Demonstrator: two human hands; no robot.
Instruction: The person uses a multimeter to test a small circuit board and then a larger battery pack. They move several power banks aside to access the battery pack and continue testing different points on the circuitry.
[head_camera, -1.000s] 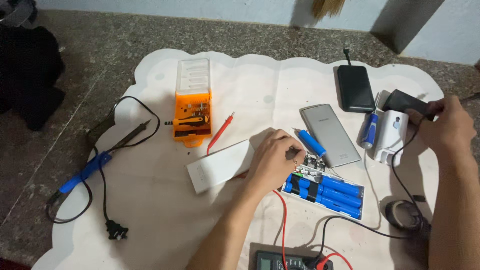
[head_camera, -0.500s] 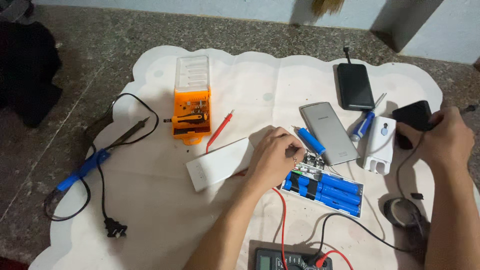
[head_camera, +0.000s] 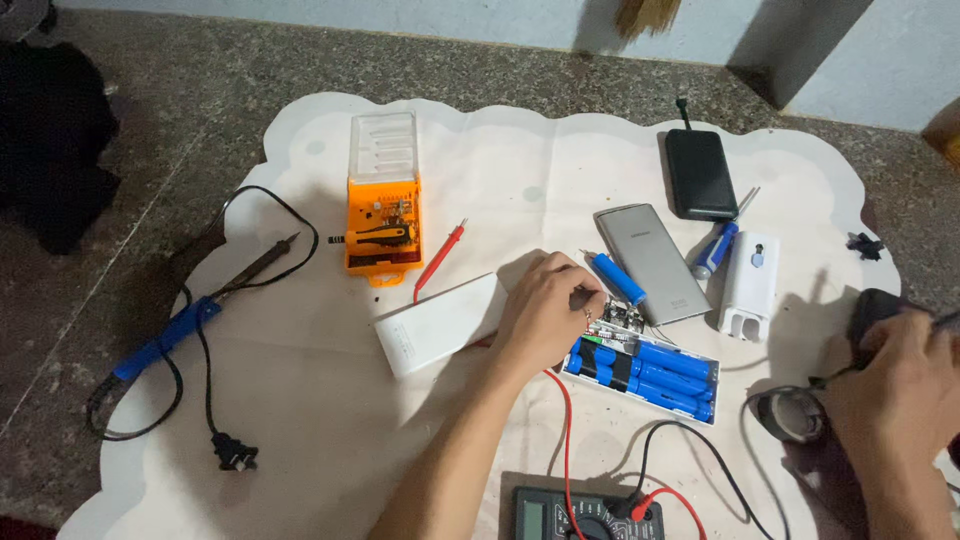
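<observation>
My left hand (head_camera: 548, 312) rests on the white mat (head_camera: 300, 400), fingertips pinched at the small circuit board (head_camera: 622, 318) on the end of an open white tray of blue battery cells (head_camera: 650, 372). A white case shell (head_camera: 440, 322) lies just left of that hand. A loose blue cell (head_camera: 619, 277) sits above the fingertips. My right hand (head_camera: 900, 400) at the right edge grips a black adapter (head_camera: 872, 312) with a thin cable. A multimeter (head_camera: 585, 515) lies near me, its red probe (head_camera: 440, 262) resting on the mat.
An orange screwdriver kit (head_camera: 382, 215), a blue-handled soldering iron (head_camera: 165, 335) with its plug (head_camera: 235, 455), a grey slab (head_camera: 655, 262), a black phone (head_camera: 700, 172), a blue screwdriver (head_camera: 715, 250), a white housing (head_camera: 750, 285), a black tape roll (head_camera: 790, 415), dark cloth (head_camera: 50, 150).
My right hand has carried the black adapter from beside the white housing down and toward me at the right edge. My left hand has stayed at the circuit board.
</observation>
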